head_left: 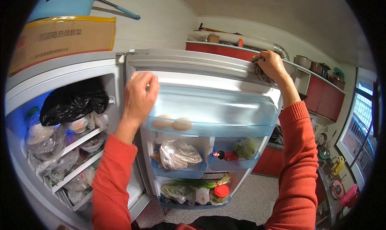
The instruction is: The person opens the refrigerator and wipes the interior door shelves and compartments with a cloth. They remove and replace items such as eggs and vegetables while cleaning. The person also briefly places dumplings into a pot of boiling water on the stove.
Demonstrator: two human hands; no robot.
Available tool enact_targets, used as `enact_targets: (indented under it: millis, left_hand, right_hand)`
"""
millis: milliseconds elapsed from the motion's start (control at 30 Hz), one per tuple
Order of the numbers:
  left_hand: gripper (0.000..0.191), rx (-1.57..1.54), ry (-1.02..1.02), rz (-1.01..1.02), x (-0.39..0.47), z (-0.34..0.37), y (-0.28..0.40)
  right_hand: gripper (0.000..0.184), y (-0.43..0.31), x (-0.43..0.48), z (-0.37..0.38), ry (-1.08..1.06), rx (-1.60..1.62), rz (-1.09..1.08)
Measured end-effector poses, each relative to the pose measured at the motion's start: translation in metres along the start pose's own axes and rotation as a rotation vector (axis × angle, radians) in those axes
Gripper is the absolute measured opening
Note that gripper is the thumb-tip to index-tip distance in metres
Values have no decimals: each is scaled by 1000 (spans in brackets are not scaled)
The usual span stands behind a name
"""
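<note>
The refrigerator door (193, 65) stands wide, its inner side facing me. My right hand (269, 64) grips a dark, crumpled cloth (261, 72) against the outer end of the door's top edge. My left hand (140, 94) is loosely curled near the hinge side of the door; the frame does not tell whether it touches the door. Below my hands, the upper door bin (211, 127) has a few eggs (181, 124) in it. A bagged item (178, 154) lies in the middle bin, and green onions (202, 183) and a red-lidded jar (221, 191) sit in the lowest one.
The fridge compartment at left holds a black plastic bag (75, 102) and several bagged foods on white-edged shelves (83, 141). A cardboard box (63, 40) rests on top of the refrigerator. Red cabinets (324, 94) and a cluttered counter (325, 181) stand at right, beside a window (359, 121).
</note>
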State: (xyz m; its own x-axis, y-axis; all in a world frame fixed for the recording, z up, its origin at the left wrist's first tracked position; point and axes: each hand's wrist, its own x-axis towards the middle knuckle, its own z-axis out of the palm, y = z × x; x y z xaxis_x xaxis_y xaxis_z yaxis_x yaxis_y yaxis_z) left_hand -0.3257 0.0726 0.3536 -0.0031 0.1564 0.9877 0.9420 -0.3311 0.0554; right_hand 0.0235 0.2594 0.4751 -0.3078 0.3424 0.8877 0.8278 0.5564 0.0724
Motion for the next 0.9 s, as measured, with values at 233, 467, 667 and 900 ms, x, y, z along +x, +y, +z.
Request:
enact_targets:
  millis: [233,467,667,900]
  left_hand:
    - [13,164,127,67,49,6,-68]
    - [6,355,267,148,47,19,-71]
    - [5,275,277,178,52,19,-75]
    - [3,361,230,169,53,17,-71]
  right_hand:
    - [19,-185,24,39,87,326,-459]
    - [22,-229,19,68,209,281,-735]
    - [25,-27,-50,2,100,-34,-382]
    - [14,-94,-19,48,182,269,-471]
